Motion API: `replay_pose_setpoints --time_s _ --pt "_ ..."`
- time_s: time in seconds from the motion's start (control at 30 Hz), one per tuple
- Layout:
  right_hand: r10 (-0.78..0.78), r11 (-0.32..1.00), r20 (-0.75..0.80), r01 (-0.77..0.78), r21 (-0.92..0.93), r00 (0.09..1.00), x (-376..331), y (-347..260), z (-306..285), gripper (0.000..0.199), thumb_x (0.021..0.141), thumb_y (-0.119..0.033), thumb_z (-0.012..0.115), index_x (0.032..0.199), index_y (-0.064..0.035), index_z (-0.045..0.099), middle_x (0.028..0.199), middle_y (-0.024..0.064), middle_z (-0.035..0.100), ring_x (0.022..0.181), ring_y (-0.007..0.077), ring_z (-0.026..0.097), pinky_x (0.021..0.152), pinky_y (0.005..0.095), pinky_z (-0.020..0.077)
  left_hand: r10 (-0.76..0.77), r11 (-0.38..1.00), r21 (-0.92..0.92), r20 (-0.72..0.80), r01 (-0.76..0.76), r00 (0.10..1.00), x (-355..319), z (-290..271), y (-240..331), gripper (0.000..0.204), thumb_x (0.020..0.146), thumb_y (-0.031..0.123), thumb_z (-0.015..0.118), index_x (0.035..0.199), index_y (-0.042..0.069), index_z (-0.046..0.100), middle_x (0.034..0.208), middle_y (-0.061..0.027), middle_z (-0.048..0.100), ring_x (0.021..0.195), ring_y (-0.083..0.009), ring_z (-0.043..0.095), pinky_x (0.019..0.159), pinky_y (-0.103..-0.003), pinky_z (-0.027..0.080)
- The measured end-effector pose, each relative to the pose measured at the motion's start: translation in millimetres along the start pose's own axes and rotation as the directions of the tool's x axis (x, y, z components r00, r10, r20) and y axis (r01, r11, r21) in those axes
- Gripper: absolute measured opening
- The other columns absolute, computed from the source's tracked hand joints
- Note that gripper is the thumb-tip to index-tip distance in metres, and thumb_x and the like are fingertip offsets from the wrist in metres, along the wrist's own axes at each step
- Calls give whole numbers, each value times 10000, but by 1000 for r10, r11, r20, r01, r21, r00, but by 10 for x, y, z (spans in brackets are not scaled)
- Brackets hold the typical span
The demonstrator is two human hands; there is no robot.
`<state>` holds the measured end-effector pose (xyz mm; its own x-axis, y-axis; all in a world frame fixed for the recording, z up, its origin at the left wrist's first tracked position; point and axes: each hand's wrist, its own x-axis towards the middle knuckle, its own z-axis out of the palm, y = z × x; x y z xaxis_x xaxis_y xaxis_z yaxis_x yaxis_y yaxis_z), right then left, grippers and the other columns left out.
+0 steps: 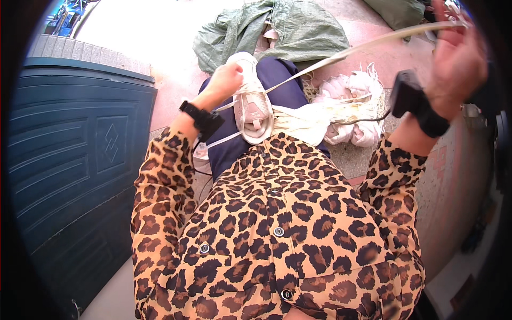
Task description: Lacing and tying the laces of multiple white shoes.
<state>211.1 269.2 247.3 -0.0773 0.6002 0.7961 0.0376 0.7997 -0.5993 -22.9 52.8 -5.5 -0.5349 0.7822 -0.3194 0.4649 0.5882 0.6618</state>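
A white and pale pink sneaker [253,109] rests on my lap, its toe toward me. My left hand [226,78] is closed at its far left side, gripping it near the lacing; the fingertips are partly hidden. From the sneaker a cream shoelace [346,52] runs taut up to the right. Its far end is in my right hand [461,66], raised high at the right and slightly blurred. Another length of lace hangs from the shoe's left side. Beside the sneaker, a bundle of cream laces [301,121] lies across my right thigh.
Several pale shoes with loose laces [352,88] are piled on the ground to the right. A green woven sack [304,32] lies beyond my knees, with another green sack [392,8] farther right. A dark blue panelled door [85,128] stands at the left.
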Motion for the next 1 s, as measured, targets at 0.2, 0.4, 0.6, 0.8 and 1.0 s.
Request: replay_pose_setpoints --time_s 0.2,0.4,0.6,0.8,1.0 --pt "422 499 866 -866 26 269 -1537 496 626 137 857 -183 509 902 -67 566 631 -51 455 481 28 391 420 176 311 209 974 -78 -31 -211 977 -385 -48 -320 313 763 43 529 1068 -25 514 784 -160 612 744 -236 606 678 -312 464" --pt "404 404 880 -815 -416 -249 -2812 351 1066 160 829 -160 538 896 -47 629 584 -61 506 406 16 372 354 181 276 38 979 -203 34 -31 999 -443 -47 -232 352 802 83 538 1143 21 475 746 -31 551 581 -81 480 485 -219 397" --pt "350 587 911 -706 -396 -220 -2944 369 1282 175 818 -82 448 849 -12 606 559 31 547 421 98 510 380 247 410 -198 817 -520 151 248 969 -554 -145 -131 401 805 110 532 1186 47 425 737 -6 540 447 -27 372 350 -162 277" --pt "298 833 941 -436 -340 -163 -3000 357 1363 155 755 -42 465 801 16 601 618 149 591 568 215 613 504 324 481 -232 769 -564 190 300 954 -592 -95 -144 426 802 133 540 1196 40 408 745 -16 550 458 -27 383 355 -161 291" --pt "191 980 981 -55 -192 -24 -3000 334 1395 148 694 -61 538 790 31 602 763 193 616 738 306 624 633 376 495 -220 818 -510 148 265 964 -564 -41 -81 405 796 126 540 1172 29 429 745 -16 551 454 -29 388 358 -164 295"
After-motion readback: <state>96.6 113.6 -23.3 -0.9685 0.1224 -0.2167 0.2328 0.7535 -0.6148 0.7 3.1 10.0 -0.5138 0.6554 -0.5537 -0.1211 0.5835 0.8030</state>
